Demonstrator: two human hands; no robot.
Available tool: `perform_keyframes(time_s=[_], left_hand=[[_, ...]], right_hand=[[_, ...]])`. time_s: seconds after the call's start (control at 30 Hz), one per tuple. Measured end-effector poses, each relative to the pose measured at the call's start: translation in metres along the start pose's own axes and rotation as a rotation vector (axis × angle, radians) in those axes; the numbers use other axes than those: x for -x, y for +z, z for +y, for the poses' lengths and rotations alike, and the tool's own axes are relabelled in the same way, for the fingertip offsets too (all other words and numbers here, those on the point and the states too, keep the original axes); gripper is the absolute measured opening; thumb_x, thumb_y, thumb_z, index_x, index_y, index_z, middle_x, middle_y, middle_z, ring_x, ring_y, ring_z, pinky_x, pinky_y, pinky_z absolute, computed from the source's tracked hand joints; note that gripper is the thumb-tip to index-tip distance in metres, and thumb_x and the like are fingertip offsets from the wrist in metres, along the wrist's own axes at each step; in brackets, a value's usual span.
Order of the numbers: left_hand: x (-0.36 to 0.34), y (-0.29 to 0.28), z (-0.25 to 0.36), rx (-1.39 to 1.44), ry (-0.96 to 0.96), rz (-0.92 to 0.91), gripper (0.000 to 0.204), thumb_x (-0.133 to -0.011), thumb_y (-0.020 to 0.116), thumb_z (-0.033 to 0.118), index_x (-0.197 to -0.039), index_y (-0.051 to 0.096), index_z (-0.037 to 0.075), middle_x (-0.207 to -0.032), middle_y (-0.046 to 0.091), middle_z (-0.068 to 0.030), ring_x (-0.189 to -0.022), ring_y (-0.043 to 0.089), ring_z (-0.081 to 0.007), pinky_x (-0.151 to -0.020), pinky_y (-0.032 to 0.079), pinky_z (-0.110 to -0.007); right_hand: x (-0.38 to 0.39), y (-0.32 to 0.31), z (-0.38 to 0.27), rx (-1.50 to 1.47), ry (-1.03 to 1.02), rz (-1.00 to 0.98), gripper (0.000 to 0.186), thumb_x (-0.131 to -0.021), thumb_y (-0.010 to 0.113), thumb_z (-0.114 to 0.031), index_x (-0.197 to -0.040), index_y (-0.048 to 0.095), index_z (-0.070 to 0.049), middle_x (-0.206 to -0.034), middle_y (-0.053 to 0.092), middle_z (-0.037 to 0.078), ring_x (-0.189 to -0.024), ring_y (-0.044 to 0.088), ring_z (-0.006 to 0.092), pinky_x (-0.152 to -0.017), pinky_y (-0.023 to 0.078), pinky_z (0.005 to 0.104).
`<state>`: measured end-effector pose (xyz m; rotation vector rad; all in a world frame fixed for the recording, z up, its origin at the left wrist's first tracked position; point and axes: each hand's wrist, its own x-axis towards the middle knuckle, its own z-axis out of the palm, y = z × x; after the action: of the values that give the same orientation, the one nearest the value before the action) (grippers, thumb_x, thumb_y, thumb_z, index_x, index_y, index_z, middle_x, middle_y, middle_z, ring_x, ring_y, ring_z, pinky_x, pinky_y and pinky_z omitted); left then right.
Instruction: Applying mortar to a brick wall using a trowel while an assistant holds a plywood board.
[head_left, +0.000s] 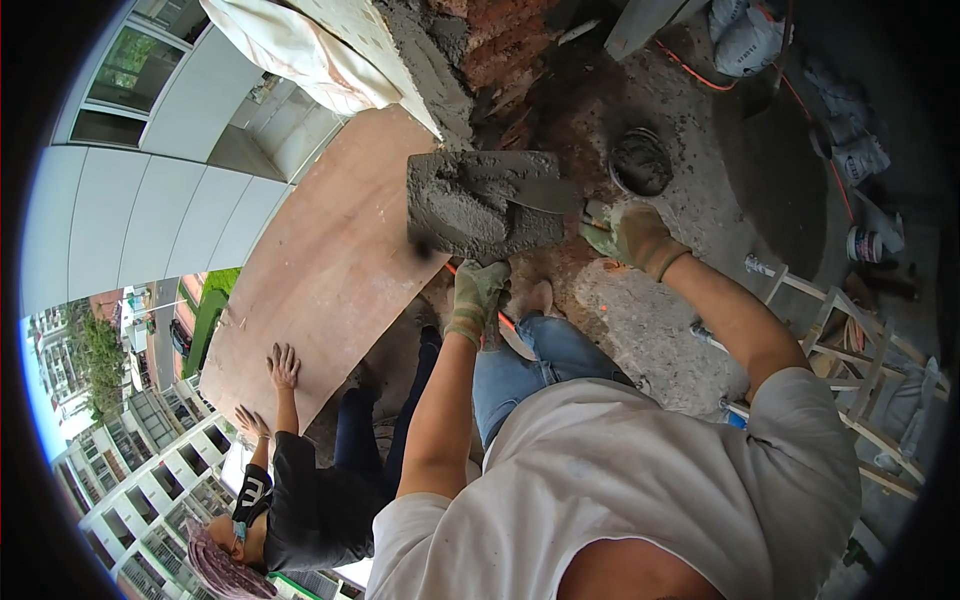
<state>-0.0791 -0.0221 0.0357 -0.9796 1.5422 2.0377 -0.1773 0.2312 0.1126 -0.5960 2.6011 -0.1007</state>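
My left hand point(476, 298), in a green work glove, is closed around the handle beneath a plasterer's hawk point(542, 240). Wet grey mortar point(470, 208) is heaped and smeared over the hawk's rectangular plate. From the right, my right hand point(638, 237), also gloved, grips the handle of a trowel point(543, 194). The trowel's blade reaches over the right part of the hawk, by the mortar. Just beyond the hawk stands a wall corner point(440, 75) with fresh mortar along its edge and rough red brick point(500, 55) beside it.
A bucket of mortar point(612, 170) stands past my right hand. At left, a person in dark clothes point(320, 500) rests both hands on a large board point(310, 270); buildings and a street show beyond. Wooden frames point(850, 350), sacks point(748, 42) and an orange cable point(690, 70) lie right.
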Motion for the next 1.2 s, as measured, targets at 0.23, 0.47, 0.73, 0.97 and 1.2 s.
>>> perform_keyframes(time_s=[0.23,0.47,0.73,0.97,1.2], left_hand=[[0.000,0.005,-0.006,0.034,-0.042,0.039,0.008,-0.076,0.064,0.011,-0.074,0.059,0.006,-0.063,0.055,-0.0046,-0.044,0.049,-0.0177,-0.041,0.039,-0.033],[-0.007,0.018,-0.026,0.006,-0.095,-0.034,0.005,-0.081,0.060,0.007,-0.082,0.056,0.009,-0.064,0.055,-0.0021,-0.046,0.051,-0.0174,-0.044,0.040,-0.033],[-0.067,0.010,-0.043,0.114,-0.079,0.079,0.010,-0.077,0.065,0.009,-0.078,0.056,0.007,-0.062,0.055,-0.0060,-0.045,0.050,-0.0207,-0.041,0.039,-0.034],[-0.094,0.018,-0.039,0.035,-0.025,0.023,0.010,-0.077,0.059,0.007,-0.085,0.058,0.002,-0.069,0.060,-0.0072,-0.055,0.057,-0.0206,-0.052,0.046,-0.036],[-0.109,0.017,-0.045,-0.094,-0.034,0.085,0.018,-0.075,0.061,0.013,-0.088,0.060,0.000,-0.071,0.061,-0.0075,-0.066,0.057,-0.0189,-0.063,0.048,-0.035]], right_hand=[[-0.009,0.083,0.051,0.058,-0.197,0.468,0.034,-0.087,0.063,-0.035,-0.116,0.066,-0.018,-0.101,0.069,0.009,-0.083,0.065,0.0301,-0.067,0.052,0.0438],[-0.016,0.074,0.038,-0.178,-0.069,0.437,0.035,-0.084,0.067,-0.046,-0.102,0.073,-0.016,-0.082,0.071,0.011,-0.071,0.066,0.0334,-0.063,0.052,0.0437],[-0.088,-0.067,0.043,0.136,-0.304,0.342,0.028,-0.087,0.068,-0.038,-0.091,0.072,-0.010,-0.071,0.066,0.014,-0.063,0.064,0.0327,-0.060,0.051,0.0438],[-0.190,-0.186,-0.037,0.465,-0.093,-0.177,0.016,-0.078,0.066,-0.013,-0.066,0.061,-0.004,-0.056,0.048,0.009,-0.050,0.039,0.0178,-0.049,0.039,0.0434],[-0.154,-0.221,-0.040,0.181,0.098,-0.189,0.013,-0.079,0.069,-0.017,-0.082,0.069,-0.004,-0.065,0.061,0.008,-0.055,0.052,0.0188,-0.056,0.045,0.0375]])
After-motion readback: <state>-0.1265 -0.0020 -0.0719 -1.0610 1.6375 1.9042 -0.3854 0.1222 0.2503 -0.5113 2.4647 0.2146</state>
